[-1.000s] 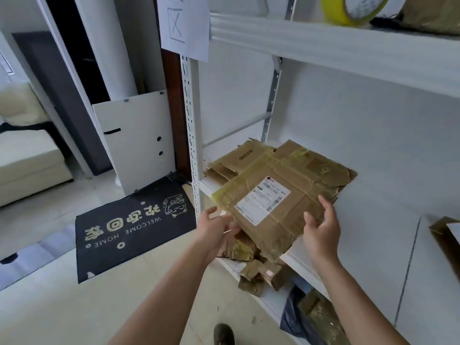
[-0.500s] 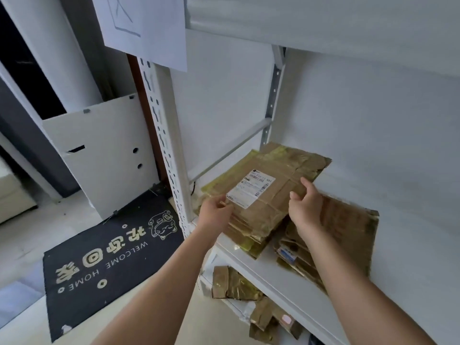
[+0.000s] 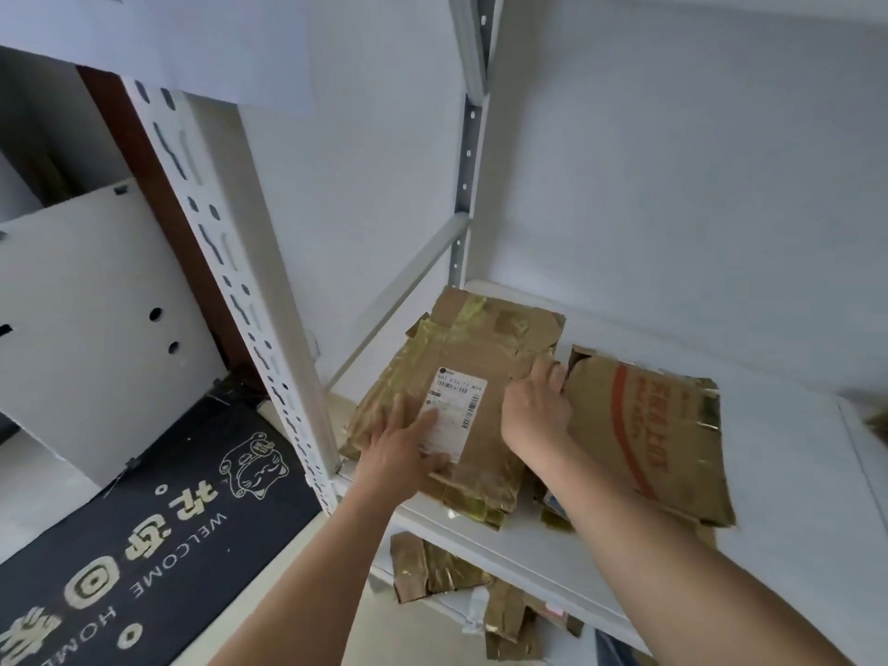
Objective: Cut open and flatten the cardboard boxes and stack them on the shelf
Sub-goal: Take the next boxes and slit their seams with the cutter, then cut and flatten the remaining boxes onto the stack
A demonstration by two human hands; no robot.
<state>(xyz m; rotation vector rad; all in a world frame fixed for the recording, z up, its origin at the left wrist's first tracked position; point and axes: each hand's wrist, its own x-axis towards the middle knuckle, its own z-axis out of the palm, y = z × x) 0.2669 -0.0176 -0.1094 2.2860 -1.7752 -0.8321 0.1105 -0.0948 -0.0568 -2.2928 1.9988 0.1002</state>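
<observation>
Two hands are on the flattened box (image 3: 473,372) that tops a pile at the left end of the white shelf (image 3: 793,449). The left hand (image 3: 401,447) lies flat with straight fingers, pressing down on the near left part of the cardboard, its fingertips reaching the white shipping label (image 3: 456,411). The right hand (image 3: 536,408) rests at the box's right edge with its fingers bent over that edge; whether they actually pinch the cardboard cannot be told. Yellowish tape shines across the box's far corner and left side, and more flattened pieces show beneath it at the near edge. Just beside it to the right, touching or nearly so, lies a second flattened box with red print (image 3: 644,430), partly under the right forearm. On the lower shelf (image 3: 451,600) sit more taped cardboard scraps (image 3: 432,567). A perforated white upright (image 3: 230,281) stands at the shelf's left front corner, with a sheet of paper (image 3: 202,40) hanging above it. On the floor to the left lies a black welcome mat (image 3: 158,535), and a white board (image 3: 86,319) leans behind it
</observation>
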